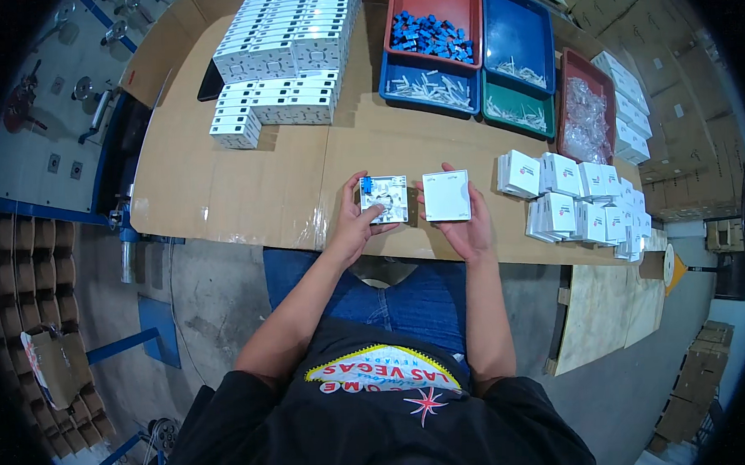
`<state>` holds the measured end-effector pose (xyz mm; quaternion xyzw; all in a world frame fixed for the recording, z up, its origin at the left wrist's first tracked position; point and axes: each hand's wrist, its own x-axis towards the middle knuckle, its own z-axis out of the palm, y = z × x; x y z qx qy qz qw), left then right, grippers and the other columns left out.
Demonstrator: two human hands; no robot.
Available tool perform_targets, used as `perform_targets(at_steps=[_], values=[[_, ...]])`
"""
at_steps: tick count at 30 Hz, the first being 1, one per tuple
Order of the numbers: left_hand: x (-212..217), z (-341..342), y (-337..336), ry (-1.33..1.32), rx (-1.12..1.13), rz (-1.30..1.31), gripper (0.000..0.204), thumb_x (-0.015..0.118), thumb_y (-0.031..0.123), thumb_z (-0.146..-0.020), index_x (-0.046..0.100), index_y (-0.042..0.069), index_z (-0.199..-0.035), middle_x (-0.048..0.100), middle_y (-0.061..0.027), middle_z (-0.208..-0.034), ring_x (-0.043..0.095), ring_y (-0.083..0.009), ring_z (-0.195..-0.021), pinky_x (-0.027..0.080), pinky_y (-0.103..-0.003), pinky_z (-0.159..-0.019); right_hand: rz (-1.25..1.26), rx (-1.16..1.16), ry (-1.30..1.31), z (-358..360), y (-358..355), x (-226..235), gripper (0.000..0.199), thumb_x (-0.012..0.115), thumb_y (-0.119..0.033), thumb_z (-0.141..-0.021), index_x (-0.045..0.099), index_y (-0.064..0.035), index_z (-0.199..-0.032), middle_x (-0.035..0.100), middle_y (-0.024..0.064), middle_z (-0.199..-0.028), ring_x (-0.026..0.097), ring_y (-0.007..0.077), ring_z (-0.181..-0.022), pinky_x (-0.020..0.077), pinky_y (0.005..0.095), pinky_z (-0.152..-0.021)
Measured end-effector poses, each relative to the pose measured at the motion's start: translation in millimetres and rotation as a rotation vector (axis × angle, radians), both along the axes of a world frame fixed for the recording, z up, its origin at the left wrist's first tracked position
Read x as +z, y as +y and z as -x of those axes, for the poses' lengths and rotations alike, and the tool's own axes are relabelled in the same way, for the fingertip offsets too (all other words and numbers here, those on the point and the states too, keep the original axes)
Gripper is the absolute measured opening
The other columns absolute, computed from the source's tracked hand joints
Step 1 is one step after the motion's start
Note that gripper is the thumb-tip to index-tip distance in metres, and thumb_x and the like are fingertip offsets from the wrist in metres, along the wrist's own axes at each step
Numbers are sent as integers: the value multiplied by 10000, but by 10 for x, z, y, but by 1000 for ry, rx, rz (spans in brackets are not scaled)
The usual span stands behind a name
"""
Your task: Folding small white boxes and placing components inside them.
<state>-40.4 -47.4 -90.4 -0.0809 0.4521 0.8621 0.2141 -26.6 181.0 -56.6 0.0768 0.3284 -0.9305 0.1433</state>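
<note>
My left hand holds an open white plastic box base with a small blue part in its top left corner. My right hand holds a plain white square cover just to the right of the base. The two pieces are side by side and slightly apart, above the front edge of the cardboard-covered table.
Stacked white box bases fill the table's far left. Red, blue and green bins hold blue parts, white pieces and clear bags. A pile of finished white boxes lies to the right. Cardboard boxes stand on the right floor.
</note>
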Motion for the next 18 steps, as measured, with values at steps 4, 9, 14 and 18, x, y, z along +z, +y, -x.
perform_targets(at_steps=[4,9,14,18], values=[[-97,15,73,13,38,-88,770,566,-94,-944,250,229,-1567,485,-128,-1450,624,-296,-1220,641,-461,-893,-108,-13,27,-30,-13,5,632,385,-463,-1073,321,-80,-1572,562,273,-1409,638,358,-1210,541,506,-988],[-68,26,40,-41,40,-112,459,422,366,-1097,312,204,-1512,498,-144,-1461,611,-313,-1264,600,-499,-939,-446,-106,13,0,-176,95,553,538,-355,-1054,430,-52,-1504,641,195,-1293,697,244,-1068,620,390,-843],[-99,14,35,-47,34,-230,512,299,511,-1105,309,212,-1520,501,-119,-1478,587,-304,-1294,574,-503,-970,-702,-198,56,5,-434,-113,669,765,-205,-927,461,-15,-1492,622,153,-1313,642,216,-1146,563,372,-913],[-42,-15,40,-50,45,-236,534,257,522,-1110,330,210,-1537,505,-102,-1485,581,-276,-1301,555,-483,-996,-1316,-232,291,-17,-713,5,837,885,-233,-774,473,40,-1450,589,172,-1287,604,306,-1207,514,405,-978]])
